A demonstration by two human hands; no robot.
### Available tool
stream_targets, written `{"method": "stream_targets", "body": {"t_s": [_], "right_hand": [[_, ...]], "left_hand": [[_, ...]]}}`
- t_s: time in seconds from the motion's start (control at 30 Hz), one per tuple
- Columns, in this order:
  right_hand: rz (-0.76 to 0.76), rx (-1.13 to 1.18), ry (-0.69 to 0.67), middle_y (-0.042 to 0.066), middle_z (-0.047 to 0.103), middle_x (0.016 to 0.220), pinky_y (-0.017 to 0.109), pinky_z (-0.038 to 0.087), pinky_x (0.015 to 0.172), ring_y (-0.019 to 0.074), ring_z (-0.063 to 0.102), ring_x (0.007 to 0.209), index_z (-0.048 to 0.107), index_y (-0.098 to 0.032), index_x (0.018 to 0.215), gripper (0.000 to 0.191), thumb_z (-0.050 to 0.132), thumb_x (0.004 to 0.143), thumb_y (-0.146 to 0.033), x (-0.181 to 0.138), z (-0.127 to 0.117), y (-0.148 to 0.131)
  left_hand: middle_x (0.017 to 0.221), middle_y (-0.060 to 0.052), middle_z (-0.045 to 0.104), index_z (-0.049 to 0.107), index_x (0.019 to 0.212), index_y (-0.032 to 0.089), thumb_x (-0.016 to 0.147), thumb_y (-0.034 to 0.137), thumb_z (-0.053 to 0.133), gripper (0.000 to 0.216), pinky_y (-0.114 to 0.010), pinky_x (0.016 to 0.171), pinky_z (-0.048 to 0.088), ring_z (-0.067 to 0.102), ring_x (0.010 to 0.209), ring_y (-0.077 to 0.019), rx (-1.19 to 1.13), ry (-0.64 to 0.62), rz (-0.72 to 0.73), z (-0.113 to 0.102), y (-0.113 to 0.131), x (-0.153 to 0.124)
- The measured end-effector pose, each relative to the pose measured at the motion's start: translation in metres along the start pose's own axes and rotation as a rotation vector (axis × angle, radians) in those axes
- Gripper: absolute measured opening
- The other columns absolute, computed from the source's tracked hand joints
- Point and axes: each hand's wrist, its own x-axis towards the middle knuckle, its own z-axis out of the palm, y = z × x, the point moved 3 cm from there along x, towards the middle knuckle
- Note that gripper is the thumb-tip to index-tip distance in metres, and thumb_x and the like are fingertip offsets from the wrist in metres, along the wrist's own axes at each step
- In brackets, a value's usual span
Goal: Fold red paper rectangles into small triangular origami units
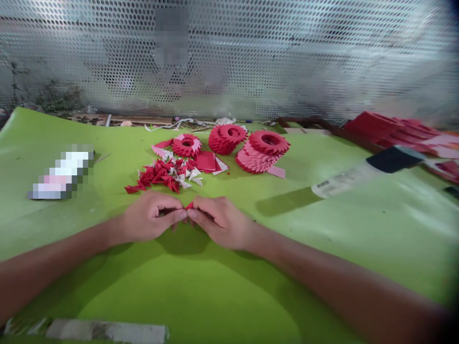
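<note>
My left hand (150, 217) and my right hand (220, 220) meet at the middle of the green table (201, 296), fingers pinched together on a small red folded paper piece (189, 206). Only a red tip of it shows between the fingertips. Just beyond my hands lies a heap of small red and white folded paper triangles (165, 177). Behind the heap stand three ring-shaped paper assemblies: a red and pink ring (186, 145), a red ring (227, 138) and a wider pink and red ring (263, 150).
Flat red paper squares (208, 161) lie beside the heap. A glue bottle with a black cap (362, 174) lies on its side at the right. Stacks of red paper (390, 129) sit far right. A perforated metal screen (287, 57) closes off the back. A blurred-out object (60, 174) is at left.
</note>
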Motion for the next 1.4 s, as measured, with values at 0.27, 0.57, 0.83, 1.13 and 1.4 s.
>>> {"method": "stream_targets", "body": {"t_s": [0.27,0.57,0.83,1.13,1.4], "right_hand": [[0.059,0.202,0.043,0.001,0.067,0.07,0.021,0.044,0.053,0.0105,0.061,0.059,0.058,-0.017,0.083,0.031,0.044,0.105,-0.034,0.001,-0.002,0.0],[-0.044,-0.252,0.292,0.005,0.069,0.075,0.026,0.044,0.057,0.0143,0.059,0.062,0.065,-0.016,0.086,0.026,0.047,0.1,-0.029,0.01,-0.03,0.025],[0.04,-0.581,0.215,0.015,0.057,0.146,0.061,0.038,0.113,0.0344,0.053,0.134,0.074,-0.018,0.116,0.03,0.056,0.098,-0.035,0.022,-0.055,0.065],[0.076,-0.7,0.084,0.014,0.06,0.143,0.054,0.041,0.115,0.032,0.054,0.135,0.062,-0.012,0.138,0.043,0.046,0.102,-0.029,0.025,-0.047,0.062],[0.01,-0.752,0.319,0.008,0.079,0.101,0.043,0.047,0.096,0.0264,0.07,0.095,0.077,-0.019,0.104,0.025,0.054,0.096,-0.018,0.02,-0.054,0.054]], "left_hand": [[0.069,-0.001,0.067,0.066,0.076,0.016,0.101,0.035,0.047,0.036,-0.022,0.055,0.039,0.056,0.058,-0.0117,-0.062,-0.011,-0.014,-0.002,0.002,0.002],[0.059,-0.002,0.068,0.068,0.077,0.016,0.098,0.032,0.044,0.035,-0.021,0.045,0.032,0.052,0.044,-0.0104,0.161,0.078,-0.033,-0.007,-0.008,0.001],[0.046,0.001,0.054,0.054,0.06,0.018,0.095,0.038,0.044,0.042,-0.023,0.042,0.024,0.041,0.037,-0.0099,0.487,0.209,-0.121,-0.031,-0.019,0.004],[0.043,0.001,0.047,0.049,0.058,0.019,0.098,0.046,0.038,0.05,-0.024,0.042,0.022,0.038,0.036,-0.0103,0.477,0.304,-0.155,-0.039,-0.02,0.004],[0.048,-0.001,0.052,0.052,0.059,0.018,0.098,0.04,0.037,0.047,-0.024,0.046,0.025,0.043,0.042,-0.0113,0.583,0.236,-0.046,-0.03,-0.017,0.003]]}}
